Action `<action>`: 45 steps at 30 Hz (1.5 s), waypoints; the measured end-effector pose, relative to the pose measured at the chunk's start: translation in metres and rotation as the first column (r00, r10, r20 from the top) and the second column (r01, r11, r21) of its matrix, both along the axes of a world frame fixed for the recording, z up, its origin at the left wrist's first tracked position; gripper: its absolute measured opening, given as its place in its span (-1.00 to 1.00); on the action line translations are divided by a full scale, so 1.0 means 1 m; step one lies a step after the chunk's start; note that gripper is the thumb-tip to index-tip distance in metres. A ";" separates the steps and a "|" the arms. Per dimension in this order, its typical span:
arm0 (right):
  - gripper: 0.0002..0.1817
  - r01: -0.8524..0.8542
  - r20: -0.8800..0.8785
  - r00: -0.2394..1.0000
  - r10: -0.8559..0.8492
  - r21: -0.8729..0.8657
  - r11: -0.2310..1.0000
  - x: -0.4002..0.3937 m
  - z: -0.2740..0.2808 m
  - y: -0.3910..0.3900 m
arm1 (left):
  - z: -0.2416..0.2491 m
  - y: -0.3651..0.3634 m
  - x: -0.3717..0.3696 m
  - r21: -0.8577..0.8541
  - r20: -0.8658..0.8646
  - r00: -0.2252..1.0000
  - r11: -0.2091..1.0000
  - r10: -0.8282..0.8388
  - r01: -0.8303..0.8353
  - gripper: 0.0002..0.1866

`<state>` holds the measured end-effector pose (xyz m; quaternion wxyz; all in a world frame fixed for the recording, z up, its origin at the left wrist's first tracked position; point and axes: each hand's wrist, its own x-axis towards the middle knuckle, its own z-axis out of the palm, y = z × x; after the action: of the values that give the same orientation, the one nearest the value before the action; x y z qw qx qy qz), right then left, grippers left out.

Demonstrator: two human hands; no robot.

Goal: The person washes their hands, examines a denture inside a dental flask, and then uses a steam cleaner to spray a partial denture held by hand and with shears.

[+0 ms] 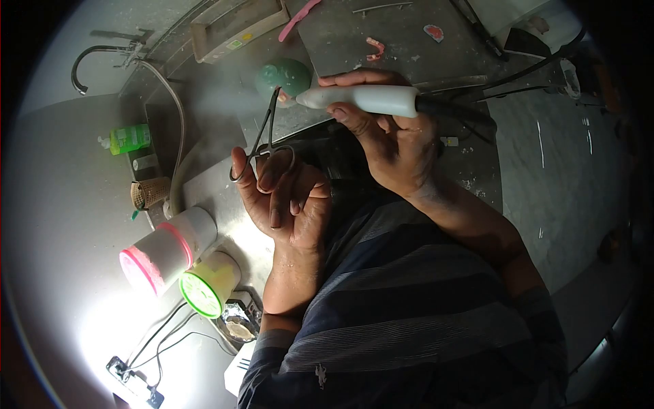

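Note:
My left hand (286, 198) holds metal scissor-like forceps (265, 136) by the finger loops, with the tips pointing up. At those tips sits a small pinkish piece (283, 97), too small to make out well. My right hand (402, 146) grips a white handpiece (368, 99) with a black hose at its back end. The nozzle points left, close to the pinkish piece. Just behind them lies a green rounded object (284, 76) on the metal worktop. A whitish mist hangs to the left of the nozzle.
Farther back on the worktop (340, 51) lie a pink denture-like arch (375, 49), a red and white piece (433, 33) and a pink tool (298, 20). At the left are a faucet (102, 50), a green bottle (129, 139) and two lidded tubs (170, 249).

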<state>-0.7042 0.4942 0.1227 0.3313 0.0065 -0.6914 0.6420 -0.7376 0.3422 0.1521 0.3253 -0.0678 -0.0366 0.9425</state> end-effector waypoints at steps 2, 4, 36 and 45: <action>-0.74 -0.006 0.001 1.000 0.006 -0.005 1.000 -0.001 -0.001 -0.001 | -0.001 0.000 0.000 0.010 -0.009 1.000 1.000 -0.007 0.007 -0.48; -0.74 -0.016 -0.045 0.999 0.013 -0.059 0.998 -0.002 -0.001 -0.002 | -0.001 0.000 0.000 0.020 -0.018 1.000 1.000 -0.015 0.015 -0.47; -0.75 -0.072 -0.002 0.997 0.072 0.012 0.997 0.003 0.031 0.030 | -0.026 0.023 0.008 -0.807 -0.293 0.514 -0.081 -0.806 -0.586 -0.65; -0.80 -0.010 -0.096 0.995 0.035 0.250 0.968 -0.009 0.010 0.031 | -0.024 0.023 0.008 -0.784 -0.348 0.511 -0.055 -0.786 -0.618 -0.63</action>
<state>-0.7131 0.5248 0.1324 0.3548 0.0880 -0.7489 0.5527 -0.7295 0.3654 0.1277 0.2082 0.1882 0.8262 0.4885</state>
